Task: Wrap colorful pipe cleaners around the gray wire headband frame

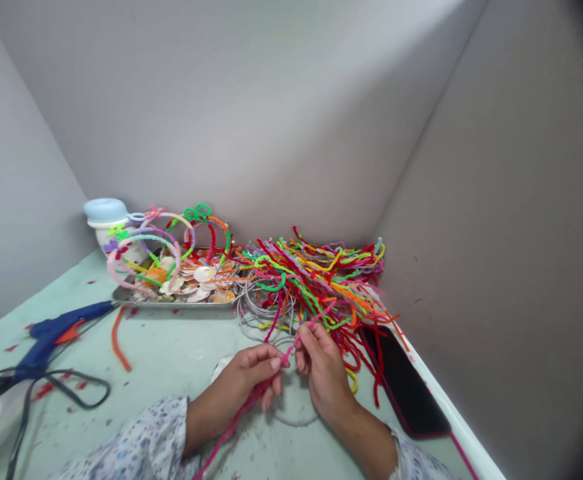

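A pink pipe cleaner (226, 435) runs slantwise through both hands. My left hand (249, 373) is closed, pinching it between thumb and fingers, and one length trails from there down to the lower edge of the view. Just to the right, my right hand (324, 373) pinches the same pink strand, whose tip points up toward the pile. Between the hands the strand looks twisted; whether it is one piece or two joined I cannot tell. Beneath the hands lies a thin grey ring (299, 424), partly hidden by them.
Behind the hands is a heap of coloured pipe cleaners (316, 273) beside grey hoops (259, 313). A metal tray (186, 305) holds discs and decorated headbands (144, 240). A blue glue gun (66, 323) with a cord lies left, a phone (406, 387) right, a lidded white container (106, 220) behind.
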Motion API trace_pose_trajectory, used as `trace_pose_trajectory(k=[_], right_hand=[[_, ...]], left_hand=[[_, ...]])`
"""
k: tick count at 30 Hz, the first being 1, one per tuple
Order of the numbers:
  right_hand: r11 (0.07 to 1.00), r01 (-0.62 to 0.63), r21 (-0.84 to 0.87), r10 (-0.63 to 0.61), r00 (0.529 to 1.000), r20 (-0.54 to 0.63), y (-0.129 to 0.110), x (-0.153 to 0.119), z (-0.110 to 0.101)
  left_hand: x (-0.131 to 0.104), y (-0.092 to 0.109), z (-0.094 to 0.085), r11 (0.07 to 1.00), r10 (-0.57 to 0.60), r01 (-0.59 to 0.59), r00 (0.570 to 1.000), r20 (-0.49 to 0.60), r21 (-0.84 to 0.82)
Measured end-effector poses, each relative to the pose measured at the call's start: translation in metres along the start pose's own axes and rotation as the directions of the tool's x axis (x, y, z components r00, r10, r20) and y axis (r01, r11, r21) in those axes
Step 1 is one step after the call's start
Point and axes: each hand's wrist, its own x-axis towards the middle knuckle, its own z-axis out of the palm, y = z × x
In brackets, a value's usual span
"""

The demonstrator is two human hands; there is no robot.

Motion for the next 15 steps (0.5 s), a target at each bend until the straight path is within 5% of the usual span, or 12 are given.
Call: trace_pose_trajectory(k=[15], right_hand=[[0.998,-0.008,0.055,0.007,1.000,0.005,-0.0025,0.0001,-0.0010]], left_hand=[[-0.0002,0.0048,0.0013,0.999,-0.006,0.004,0.999,-0.044,-0.033]])
